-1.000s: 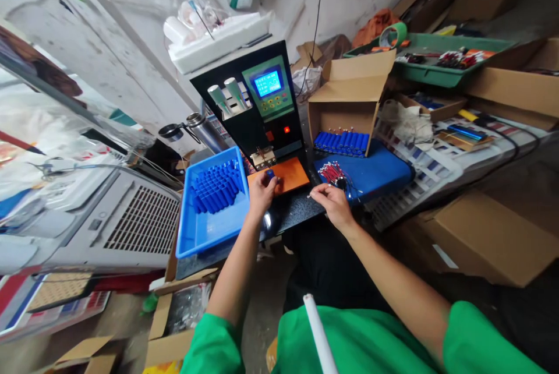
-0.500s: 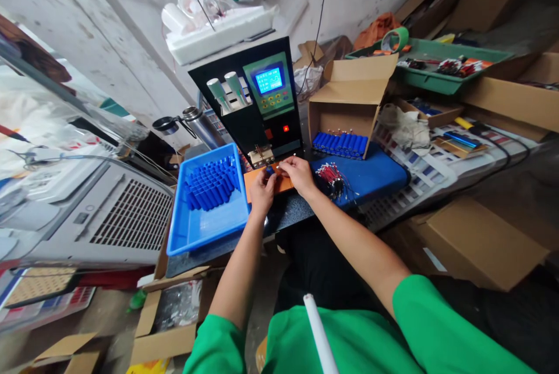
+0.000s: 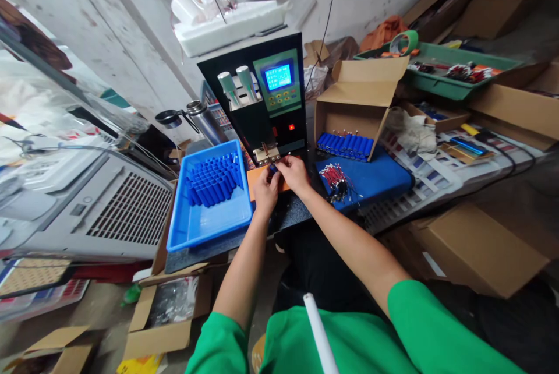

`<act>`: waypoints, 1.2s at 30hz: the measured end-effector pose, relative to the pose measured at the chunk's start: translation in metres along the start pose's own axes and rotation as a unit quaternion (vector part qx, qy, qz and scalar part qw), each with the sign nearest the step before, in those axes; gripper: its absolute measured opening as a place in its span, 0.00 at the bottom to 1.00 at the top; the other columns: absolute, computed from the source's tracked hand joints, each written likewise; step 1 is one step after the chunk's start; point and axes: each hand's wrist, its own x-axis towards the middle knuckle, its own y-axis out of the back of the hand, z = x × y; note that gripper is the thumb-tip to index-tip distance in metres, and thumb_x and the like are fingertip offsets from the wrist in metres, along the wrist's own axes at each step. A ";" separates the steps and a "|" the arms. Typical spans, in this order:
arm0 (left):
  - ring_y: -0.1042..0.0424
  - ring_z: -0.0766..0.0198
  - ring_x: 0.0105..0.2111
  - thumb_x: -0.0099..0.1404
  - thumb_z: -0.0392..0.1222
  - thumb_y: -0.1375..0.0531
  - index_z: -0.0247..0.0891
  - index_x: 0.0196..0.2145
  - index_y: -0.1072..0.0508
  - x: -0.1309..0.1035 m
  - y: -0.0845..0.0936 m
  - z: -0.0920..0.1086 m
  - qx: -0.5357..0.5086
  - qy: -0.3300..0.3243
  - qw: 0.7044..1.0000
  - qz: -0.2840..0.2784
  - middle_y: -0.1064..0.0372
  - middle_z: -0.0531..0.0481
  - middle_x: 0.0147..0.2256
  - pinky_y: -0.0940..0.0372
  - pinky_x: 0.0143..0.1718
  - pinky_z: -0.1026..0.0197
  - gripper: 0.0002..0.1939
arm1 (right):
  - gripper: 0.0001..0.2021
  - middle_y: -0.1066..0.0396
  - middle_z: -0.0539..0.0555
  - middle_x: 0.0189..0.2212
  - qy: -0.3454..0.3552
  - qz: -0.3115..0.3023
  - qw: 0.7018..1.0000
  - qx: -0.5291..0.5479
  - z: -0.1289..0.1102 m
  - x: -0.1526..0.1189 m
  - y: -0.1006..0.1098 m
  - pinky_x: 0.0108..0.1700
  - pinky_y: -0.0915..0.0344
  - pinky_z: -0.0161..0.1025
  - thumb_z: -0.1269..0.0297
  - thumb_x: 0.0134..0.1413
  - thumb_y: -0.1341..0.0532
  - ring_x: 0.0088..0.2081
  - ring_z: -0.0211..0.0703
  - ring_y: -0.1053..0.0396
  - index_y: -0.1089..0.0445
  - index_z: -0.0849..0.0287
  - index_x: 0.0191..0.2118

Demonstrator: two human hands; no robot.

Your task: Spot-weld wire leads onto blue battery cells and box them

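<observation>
My left hand (image 3: pixel 265 192) is closed around a blue cylindrical battery cell (image 3: pixel 273 169), mostly covered by the fingers. Close beside it, my right hand (image 3: pixel 295 176) pinches at the cell's far end; what its fingertips hold is too small to make out. Both hands are over an orange block (image 3: pixel 253 178), just below the copper electrode tips (image 3: pixel 267 154) of a black spot welder (image 3: pixel 286 117) with a lit screen. To the left, a blue plastic tray (image 3: pixel 209 239) holds many blue cells (image 3: pixel 213 183). Right of my hands lies a bundle of red and black wire leads (image 3: pixel 338 182).
An open cardboard box (image 3: pixel 360 80) with a row of blue cells (image 3: pixel 345 145) stands on the blue surface (image 3: pixel 388 179) at right. Behind the tray is a steel flask (image 3: pixel 208 120). A green tray (image 3: pixel 463 85) sits further right. Boxes (image 3: pixel 476 246) lie around the bench.
My right hand has moved slightly left, nearer to the left hand and the electrode tips. The left hand keeps its grip on the cell. The whole view has shifted a little.
</observation>
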 end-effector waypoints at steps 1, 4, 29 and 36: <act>0.30 0.65 0.30 0.68 0.45 0.41 0.37 0.45 0.23 0.000 0.000 0.000 -0.001 0.000 1.000 0.001 0.25 0.51 0.33 0.37 0.33 0.64 0.13 | 0.07 0.26 0.50 0.27 0.000 0.001 1.000 -0.009 -0.001 0.000 0.000 0.36 0.36 0.36 0.60 0.51 0.38 0.32 0.42 0.30 0.29 0.58 0.28; 0.30 0.65 0.30 0.68 0.45 0.41 0.37 0.45 0.24 0.000 0.000 0.001 0.002 -0.002 1.000 0.005 0.25 0.51 0.32 0.37 0.33 0.63 0.12 | 0.07 0.25 0.50 0.28 0.001 -0.001 1.000 -0.025 0.000 0.000 0.000 0.38 0.35 0.37 0.60 0.52 0.39 0.33 0.42 0.29 0.30 0.57 0.29; 0.31 0.65 0.29 0.68 0.45 0.41 0.38 0.48 0.24 0.000 0.000 0.000 0.021 0.011 1.000 0.006 0.27 0.51 0.30 0.38 0.33 0.62 0.14 | 0.07 0.22 0.52 0.30 0.011 -0.004 0.999 -0.031 -0.002 -0.001 0.000 0.38 0.35 0.37 0.61 0.53 0.39 0.33 0.43 0.27 0.28 0.58 0.30; 0.28 0.63 0.32 0.68 0.47 0.41 0.38 0.47 0.24 0.001 -0.001 -0.005 0.022 0.006 1.000 0.007 0.24 0.49 0.33 0.35 0.35 0.62 0.14 | 0.08 0.24 0.51 0.30 0.009 -0.019 0.999 -0.031 0.004 0.002 0.002 0.39 0.33 0.38 0.59 0.53 0.38 0.34 0.44 0.27 0.28 0.58 0.31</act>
